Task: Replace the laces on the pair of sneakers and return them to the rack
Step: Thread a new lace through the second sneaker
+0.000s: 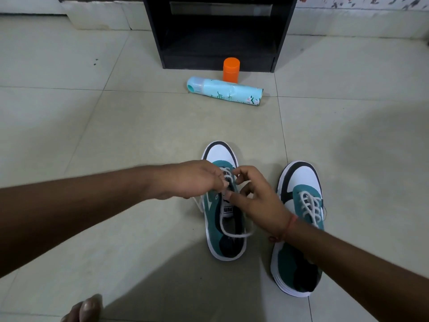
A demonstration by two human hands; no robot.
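Observation:
Two teal, white and black sneakers stand on the tiled floor, toes pointing away from me. Over the left sneaker (221,228) both hands meet at the eyelets. My left hand (192,180) pinches the white lace (232,233) near the upper eyelets. My right hand (253,196) pinches another part of the same lace, with a loose loop trailing over the shoe's opening. The right sneaker (299,182) stands beside it with its white lace threaded through; my right forearm crosses over its heel. The black rack (153,31) stands at the far side, its lower shelf bare.
A light blue spray can (224,92) lies on its side in front of the rack, with an orange-capped container (231,69) upright behind it. My toes (86,309) show at the bottom left. A white wall base runs along the back.

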